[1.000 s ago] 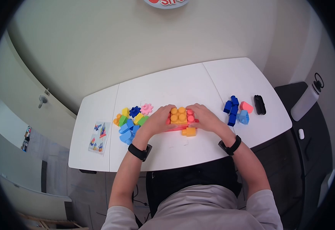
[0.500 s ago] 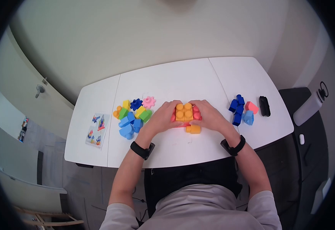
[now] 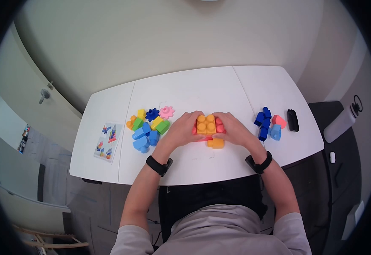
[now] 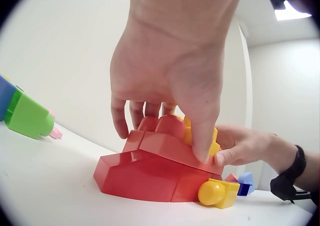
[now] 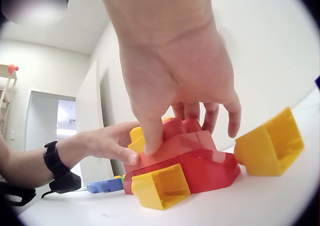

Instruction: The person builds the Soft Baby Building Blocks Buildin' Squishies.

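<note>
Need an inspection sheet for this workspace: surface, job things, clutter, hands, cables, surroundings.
Surface: white table, faint marks near the stack
Job things: red-and-yellow stack; loose yellow block on its near side; second yellow block beyond, seen from the right wrist
Clutter: mixed pile and picture sheet left; dark blue blocks, pink block, black case right
Hands: left hand and right hand grip the stack
Cables: thin dark cord low left, partly hidden
Surroundings: door left; bottle right

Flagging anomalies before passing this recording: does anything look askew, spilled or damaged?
Slightly odd: a yellow plastic block lies on its side in front of the red plastic base, stud pointing sideways rather than up. Nothing visible looks damaged.
</note>
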Demonstrator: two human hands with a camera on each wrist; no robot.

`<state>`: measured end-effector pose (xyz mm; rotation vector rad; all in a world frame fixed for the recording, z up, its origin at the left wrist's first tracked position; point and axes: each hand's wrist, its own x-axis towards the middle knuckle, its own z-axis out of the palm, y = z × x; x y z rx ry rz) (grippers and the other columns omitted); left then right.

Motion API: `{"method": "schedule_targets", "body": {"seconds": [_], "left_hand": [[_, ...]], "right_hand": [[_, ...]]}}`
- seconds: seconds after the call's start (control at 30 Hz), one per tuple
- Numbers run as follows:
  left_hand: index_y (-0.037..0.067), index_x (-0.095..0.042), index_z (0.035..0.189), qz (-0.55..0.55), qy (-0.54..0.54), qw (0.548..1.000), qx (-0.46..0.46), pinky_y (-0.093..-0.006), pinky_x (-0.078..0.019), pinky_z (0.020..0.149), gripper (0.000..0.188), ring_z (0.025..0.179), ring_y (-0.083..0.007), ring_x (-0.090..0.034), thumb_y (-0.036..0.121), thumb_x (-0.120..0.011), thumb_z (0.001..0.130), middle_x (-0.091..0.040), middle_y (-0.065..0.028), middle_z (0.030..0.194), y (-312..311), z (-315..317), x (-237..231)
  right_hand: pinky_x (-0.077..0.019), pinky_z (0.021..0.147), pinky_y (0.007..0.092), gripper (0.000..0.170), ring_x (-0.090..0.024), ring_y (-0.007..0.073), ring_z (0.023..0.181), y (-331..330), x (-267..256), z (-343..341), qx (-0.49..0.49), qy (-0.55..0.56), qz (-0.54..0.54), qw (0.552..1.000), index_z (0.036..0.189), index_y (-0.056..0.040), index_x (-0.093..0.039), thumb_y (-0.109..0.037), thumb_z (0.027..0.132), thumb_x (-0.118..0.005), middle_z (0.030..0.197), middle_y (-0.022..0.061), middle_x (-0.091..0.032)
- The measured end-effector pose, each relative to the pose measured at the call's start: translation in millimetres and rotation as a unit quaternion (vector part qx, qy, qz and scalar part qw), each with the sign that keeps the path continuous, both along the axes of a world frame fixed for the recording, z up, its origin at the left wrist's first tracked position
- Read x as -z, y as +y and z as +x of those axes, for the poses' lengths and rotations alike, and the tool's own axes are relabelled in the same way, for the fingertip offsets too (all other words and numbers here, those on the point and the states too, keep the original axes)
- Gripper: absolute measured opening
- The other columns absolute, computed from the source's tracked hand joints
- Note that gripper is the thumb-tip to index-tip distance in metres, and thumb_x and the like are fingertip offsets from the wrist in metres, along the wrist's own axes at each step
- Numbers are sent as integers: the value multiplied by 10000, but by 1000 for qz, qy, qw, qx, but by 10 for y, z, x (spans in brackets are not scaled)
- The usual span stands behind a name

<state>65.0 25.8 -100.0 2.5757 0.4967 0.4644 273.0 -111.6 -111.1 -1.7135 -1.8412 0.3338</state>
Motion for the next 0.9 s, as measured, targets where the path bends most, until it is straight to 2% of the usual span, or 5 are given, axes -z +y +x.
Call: {"method": "schedule_targets", "body": {"seconds": [0.4, 0.67, 0.8, 0.83, 0.9], "left_hand": [[82, -533, 1362, -10, -3, 1000, 22, -449, -517, 959, 701, 1148, -369, -609, 250, -879, 776, -680, -161, 1203, 22, -16, 4], [86, -533, 1451, 75, -41, 996, -35, -420, -501, 1055, 722, 1259, -314, -609, 269, -857, 833, -660, -113, 1344, 158, -322, -353], [87, -664, 1239, 52, -77, 981, -169, -382, -544, 916, 377, 1049, -228, -697, 135, -799, 891, -737, -83, 1118, 674, -879, -646], [57, -685, 1146, 70, -99, 971, -208, -371, -567, 891, 284, 1001, -264, -720, 92, -775, 879, -752, -104, 1045, 782, -1033, -652], [46, -693, 1126, 87, -75, 959, -258, -357, -573, 850, 253, 947, -235, -728, 66, -767, 885, -759, -96, 1035, 1173, -1424, -441]], "right_hand": [[-508, 1017, 426, 724, -598, 350, 1187, -14, -48, -48, 20, -30, -13, 999, 1398, -49, -529, -262, 802, -880, 1271, 159, -652], [-471, 1107, 430, 844, -548, 331, 1313, -104, -175, 126, 14, 41, -14, 999, 1536, -34, -426, -284, 848, -846, 1434, 170, -591], [-440, 1148, 413, 839, -535, 322, 1370, -238, -486, 243, 53, -12, -79, 995, 1559, -42, -406, -288, 878, -830, 1447, 173, -593], [-440, 1148, 413, 839, -535, 322, 1370, -249, -508, 267, 53, -10, -80, 995, 1559, -42, -406, -288, 878, -830, 1447, 173, -593], [-445, 1143, 414, 796, -542, 319, 1363, -259, -532, 294, 70, -21, -77, 994, 1542, -46, -431, -268, 885, -821, 1431, 171, -604]]}}
